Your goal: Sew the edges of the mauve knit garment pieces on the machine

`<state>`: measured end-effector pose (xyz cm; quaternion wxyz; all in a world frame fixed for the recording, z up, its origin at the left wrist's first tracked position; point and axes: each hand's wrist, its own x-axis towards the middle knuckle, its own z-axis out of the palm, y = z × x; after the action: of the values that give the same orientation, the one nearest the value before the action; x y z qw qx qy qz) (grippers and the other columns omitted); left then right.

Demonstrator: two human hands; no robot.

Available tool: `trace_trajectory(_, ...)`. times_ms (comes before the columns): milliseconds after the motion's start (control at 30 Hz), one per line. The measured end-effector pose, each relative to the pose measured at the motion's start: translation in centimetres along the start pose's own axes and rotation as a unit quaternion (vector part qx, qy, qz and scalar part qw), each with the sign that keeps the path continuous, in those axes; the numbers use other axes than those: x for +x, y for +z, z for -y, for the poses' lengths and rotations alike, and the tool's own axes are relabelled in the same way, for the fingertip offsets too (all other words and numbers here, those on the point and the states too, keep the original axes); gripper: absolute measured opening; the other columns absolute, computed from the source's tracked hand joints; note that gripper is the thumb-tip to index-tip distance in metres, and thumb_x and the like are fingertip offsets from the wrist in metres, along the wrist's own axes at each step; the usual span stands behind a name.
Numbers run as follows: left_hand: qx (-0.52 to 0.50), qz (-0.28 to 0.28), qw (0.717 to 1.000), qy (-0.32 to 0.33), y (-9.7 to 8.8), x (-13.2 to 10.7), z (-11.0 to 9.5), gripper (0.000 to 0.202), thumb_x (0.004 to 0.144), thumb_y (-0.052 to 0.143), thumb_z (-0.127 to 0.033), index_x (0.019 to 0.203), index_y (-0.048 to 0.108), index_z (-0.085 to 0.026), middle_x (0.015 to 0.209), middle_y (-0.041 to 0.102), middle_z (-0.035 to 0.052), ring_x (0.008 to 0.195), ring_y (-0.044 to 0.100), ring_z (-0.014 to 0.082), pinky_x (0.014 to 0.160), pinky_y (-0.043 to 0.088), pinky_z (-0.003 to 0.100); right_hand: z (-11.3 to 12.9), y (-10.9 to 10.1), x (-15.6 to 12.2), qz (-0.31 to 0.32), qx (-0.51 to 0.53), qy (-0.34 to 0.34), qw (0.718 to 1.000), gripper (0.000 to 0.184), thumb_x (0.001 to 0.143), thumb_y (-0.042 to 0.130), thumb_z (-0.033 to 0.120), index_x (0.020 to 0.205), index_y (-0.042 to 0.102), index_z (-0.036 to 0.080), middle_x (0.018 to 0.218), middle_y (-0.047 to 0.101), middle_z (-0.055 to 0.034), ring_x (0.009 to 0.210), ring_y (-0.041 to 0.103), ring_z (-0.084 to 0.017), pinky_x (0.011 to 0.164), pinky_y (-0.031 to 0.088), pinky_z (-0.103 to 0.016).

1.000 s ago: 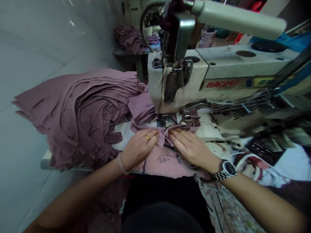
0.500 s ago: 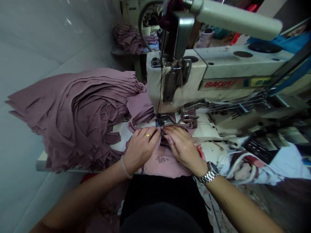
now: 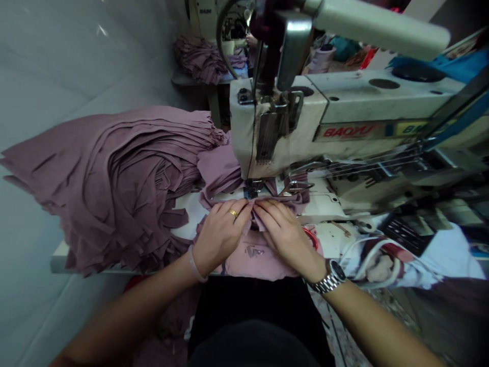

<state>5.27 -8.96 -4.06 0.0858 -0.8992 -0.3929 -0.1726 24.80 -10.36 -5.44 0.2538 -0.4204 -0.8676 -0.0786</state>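
My left hand (image 3: 225,224), with a ring and a wristband, is closed on the near edge of a mauve piece of fabric (image 3: 219,165), just in front of the presser foot (image 3: 252,187) of a sewing machine (image 3: 282,132). Close beside it, fingertips almost meeting, my right hand (image 3: 280,224) pinches the same fabric; a metal watch is on that wrist. A loose flap of the cloth (image 3: 260,223) hangs between the two hands. The fabric runs around the presser foot to both sides. My fingers hide the edge they grip.
A tall heap of mauve fabric pieces (image 3: 126,178) covers the left of the machine table (image 3: 59,262). Pink cloth (image 3: 260,260) lies at the front edge near a red ring-shaped thing (image 3: 311,237). Behind are another fabric pile (image 3: 200,58) and a thread cone (image 3: 321,58).
My right fingers have shifted slightly left and closed on the fabric edge beside my left hand. The flap between the hands shows more. My left hand has hardly moved.
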Motion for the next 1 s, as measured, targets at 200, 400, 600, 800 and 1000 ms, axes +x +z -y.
trace_trajectory(200, 0.010, 0.013, 1.000, -0.014, 0.1, 0.7, -0.1, 0.040, 0.095, 0.038, -0.015, 0.133, 0.050, -0.010, 0.133, 0.055, 0.0143, 0.117, 0.052, 0.0262, 0.092, 0.044, 0.039, -0.2, 0.3, 0.7, 0.017, 0.001, 0.039, 0.999, 0.038, 0.094, 0.047, 0.022, 0.129, 0.054, 0.008, 0.131, 0.057, -0.0141, 0.118, 0.049, -0.027, 0.100, 0.042, -0.047)
trace_trajectory(400, 0.003, 0.012, 1.000, -0.005, 0.1, 0.9, 0.4, 0.037, 0.095, 0.040, -0.014, 0.129, 0.053, -0.011, 0.132, 0.056, 0.0148, 0.119, 0.053, 0.0267, 0.095, 0.046, 0.041, -0.4, 0.1, 1.4, 0.017, 0.011, 0.041, 0.999, 0.037, 0.094, 0.045, 0.023, 0.127, 0.055, 0.011, 0.130, 0.058, -0.0140, 0.117, 0.051, -0.027, 0.099, 0.040, -0.047)
trace_trajectory(600, -0.035, -0.014, 0.997, 0.072, -0.2, 0.0, 1.7, 0.028, 0.095, 0.049, -0.017, 0.120, 0.061, -0.015, 0.120, 0.064, 0.0104, 0.109, 0.059, 0.0221, 0.092, 0.050, 0.039, -0.5, -0.1, 0.8, -0.044, 0.088, 0.028, 0.995, 0.024, 0.091, 0.050, 0.015, 0.112, 0.062, 0.015, 0.108, 0.067, -0.0093, 0.105, 0.055, -0.021, 0.092, 0.046, -0.040)
trace_trajectory(800, -0.048, -0.039, 0.995, 0.075, -0.1, 0.5, 1.9, 0.024, 0.094, 0.053, -0.019, 0.115, 0.063, -0.013, 0.116, 0.066, 0.0092, 0.104, 0.061, 0.0221, 0.090, 0.052, 0.039, -0.2, 0.0, 1.3, -0.041, 0.096, 0.062, 0.993, 0.021, 0.093, 0.050, 0.017, 0.107, 0.064, 0.014, 0.104, 0.067, -0.0095, 0.099, 0.056, -0.021, 0.088, 0.047, -0.039)
trace_trajectory(1000, -0.049, -0.042, 0.997, 0.048, 0.1, 1.6, 1.8, 0.026, 0.097, 0.049, -0.024, 0.115, 0.062, -0.012, 0.115, 0.066, 0.0110, 0.104, 0.062, 0.0223, 0.090, 0.053, 0.039, -0.6, 0.5, 2.0, -0.040, 0.106, 0.092, 0.989, 0.022, 0.094, 0.048, 0.019, 0.106, 0.066, 0.015, 0.103, 0.067, -0.0090, 0.097, 0.057, -0.021, 0.087, 0.047, -0.039)
